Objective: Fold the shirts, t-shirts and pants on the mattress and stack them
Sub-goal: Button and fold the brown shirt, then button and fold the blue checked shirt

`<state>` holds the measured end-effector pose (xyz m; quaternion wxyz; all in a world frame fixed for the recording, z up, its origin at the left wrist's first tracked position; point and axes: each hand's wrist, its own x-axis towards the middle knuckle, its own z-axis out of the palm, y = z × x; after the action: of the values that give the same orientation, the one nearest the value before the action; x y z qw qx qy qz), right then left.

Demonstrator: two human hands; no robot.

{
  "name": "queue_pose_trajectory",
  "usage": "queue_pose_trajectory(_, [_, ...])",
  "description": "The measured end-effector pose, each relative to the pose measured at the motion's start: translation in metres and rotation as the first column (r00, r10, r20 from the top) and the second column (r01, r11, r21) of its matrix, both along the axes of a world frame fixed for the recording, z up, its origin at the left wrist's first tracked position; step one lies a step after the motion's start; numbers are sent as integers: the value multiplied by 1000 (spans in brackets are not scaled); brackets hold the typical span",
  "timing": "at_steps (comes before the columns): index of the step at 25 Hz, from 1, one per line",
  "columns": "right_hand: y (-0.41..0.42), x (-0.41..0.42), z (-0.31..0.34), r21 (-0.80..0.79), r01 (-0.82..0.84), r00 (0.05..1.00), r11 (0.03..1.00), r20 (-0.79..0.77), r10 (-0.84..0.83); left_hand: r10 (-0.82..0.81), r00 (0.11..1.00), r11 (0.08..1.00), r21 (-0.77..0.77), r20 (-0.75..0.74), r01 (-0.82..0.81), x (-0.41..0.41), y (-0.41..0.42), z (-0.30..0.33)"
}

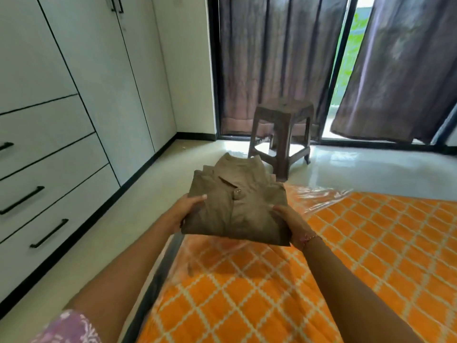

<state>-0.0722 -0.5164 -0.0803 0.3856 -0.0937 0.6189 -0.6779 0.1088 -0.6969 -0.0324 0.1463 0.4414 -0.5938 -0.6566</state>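
Above the mattress corner, a folded shirt is held clear of the surface. Left hand and right hand grasp opposite edges, fingers curled. Recommendation: lower level, release both sides together, keeping folds intact.

One folded shirt, two hands, one mattress, one stool, two curtains.

The single brown shirt shows one button and hangs above the mattress corner, with one left hand at its left edge and one right hand at its right edge. Beyond the mattress stands one dark stool; behind it hang one curtain and another. Left of the mattress, the wardrobe shows three drawers, each with one black handle.
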Motion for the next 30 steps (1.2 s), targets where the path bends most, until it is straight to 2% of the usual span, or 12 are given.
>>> queue_pose_trajectory(3, [-12, -2, -45, 203, -68, 997, 977, 36, 62, 71, 964, 983, 144, 257, -111, 0, -11, -50])
queue_pose_trajectory(9, [-5, 16, -86, 40, 210, 969, 977, 121, -214, 390, 915, 889, 301, -104, -345, 16, -8, -114])
queue_pose_trajectory(11, [12, 32, -80, 124, 324, 945, 938, 0, -326, 441, 893, 894, 129, -91, -428, 26, 20, -115])
queue_pose_trajectory(12, [25, 40, -76, 234, 377, 920, 896, -202, -335, 436, 900, 895, -95, -9, -435, 32, 38, -113])
queue_pose_trajectory(14, [64, 61, -64, 459, 445, 759, 769, -649, -52, 365, 921, 810, -535, 138, -241, 46, 83, -103])
queue_pose_trajectory(15, [85, 70, -55, 526, 452, 640, 720, -754, 148, 288, 945, 740, -663, 157, -116, 51, 104, -98])
queue_pose_trajectory(17, [131, 80, -32, 567, 461, 404, 682, -819, 407, 47, 980, 622, -773, 193, 122, 51, 149, -83])
queue_pose_trajectory(19, [181, 90, -3, 546, 508, 248, 667, -834, 493, -113, 964, 520, -813, 239, 262, 44, 196, -68])
queue_pose_trajectory(23, [293, 108, 32, 495, 618, 127, 611, -829, 544, -266, 935, 467, -818, 233, 337, 13, 309, -36])
queue_pose_trajectory(25, [355, 115, 42, 492, 663, 109, 564, -809, 578, -368, 901, 444, -808, 230, 388, -6, 375, -23])
queue_pose_trajectory(28, [456, 110, 47, 498, 749, 160, 437, -776, 610, -511, 823, 379, -794, 248, 475, -36, 474, -14])
queue_pose_trajectory(30, [524, 94, 49, 416, 841, 145, 348, -791, 594, -606, 750, 320, -782, 266, 535, -61, 535, -10])
